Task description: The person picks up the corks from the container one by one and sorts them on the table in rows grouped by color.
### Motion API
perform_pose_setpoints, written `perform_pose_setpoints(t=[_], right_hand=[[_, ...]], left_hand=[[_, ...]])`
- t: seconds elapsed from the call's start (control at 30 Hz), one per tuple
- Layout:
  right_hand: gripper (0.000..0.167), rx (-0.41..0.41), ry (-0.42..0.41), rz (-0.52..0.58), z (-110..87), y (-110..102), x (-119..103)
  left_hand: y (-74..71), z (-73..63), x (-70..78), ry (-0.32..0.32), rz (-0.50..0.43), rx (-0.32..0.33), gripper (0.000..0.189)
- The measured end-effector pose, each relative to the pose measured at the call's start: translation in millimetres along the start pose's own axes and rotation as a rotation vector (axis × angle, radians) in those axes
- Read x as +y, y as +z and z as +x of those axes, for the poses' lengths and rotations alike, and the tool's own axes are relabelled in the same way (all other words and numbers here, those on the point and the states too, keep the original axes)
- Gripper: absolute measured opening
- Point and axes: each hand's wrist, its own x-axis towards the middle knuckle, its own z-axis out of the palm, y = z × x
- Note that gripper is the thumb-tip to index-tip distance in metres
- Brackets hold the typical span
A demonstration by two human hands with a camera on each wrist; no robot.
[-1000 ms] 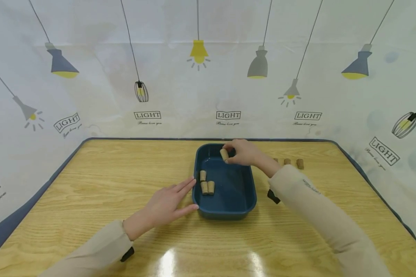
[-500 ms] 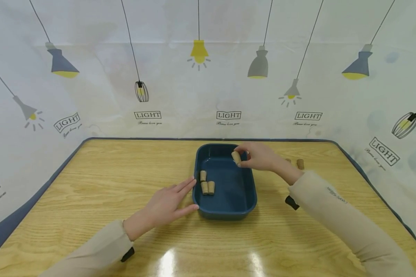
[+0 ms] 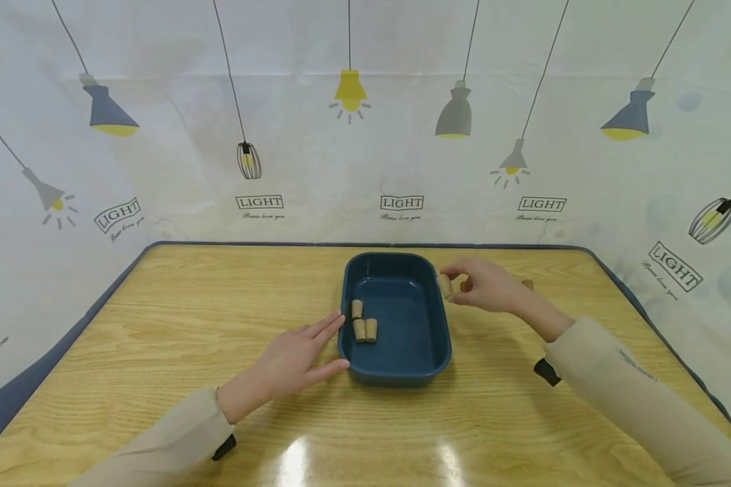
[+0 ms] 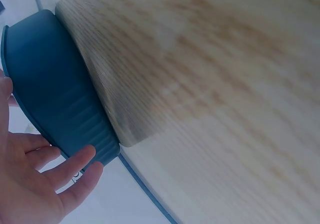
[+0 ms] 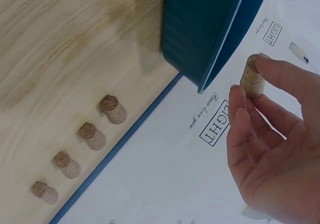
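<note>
Though the blue tray (image 3: 396, 375) holds three corks (image 3: 371, 330), their tilt is unclear.

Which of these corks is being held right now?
The cork pinched in the right hand; three other corks sit in the tray, and four more corks are lined up on the table.

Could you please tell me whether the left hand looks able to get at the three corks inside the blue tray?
Probably yes: the left hand touches the blue tray on its left, and the three corks lie inside near that side, uncovered, though it would have to reach over.
</note>
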Motion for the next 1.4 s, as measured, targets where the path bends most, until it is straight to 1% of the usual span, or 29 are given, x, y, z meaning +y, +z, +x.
perform_pose_setpoints(t=[0.23,0.43,0.63,0.9,1.17,1.4], right_hand=[[0.043,0.008,0.018,-0.002,-14.4,1,17],[0.044,-0.002,0.026,-0.006,-24.1,5,29],[0.04,0.007,0.02,0.019,-30.3,12,39],[0.041,-0.02,0.067,0.071,-36.7,25,51],[0.041,-0.014,0.119,0.11,-40.8,38,65],[0.042,-0.012,0.174,0.128,-42.8,48,75]], left_hand=[[-0.2,-0.1,0.4,0.003,-0.002,0.002,0.07],[0.5,0.2,-0.1,0.001,0.003,-0.003,0.071],[0.3,0.0,-0.5,0.003,0.006,0.001,0.071],[-0.2,0.1,0.0,0.003,0.011,-0.001,0.071],[-0.3,0.2,0.1,0.005,0.01,0.011,0.071],[-0.7,0.4,1.0,0.004,0.007,-0.003,0.071]])
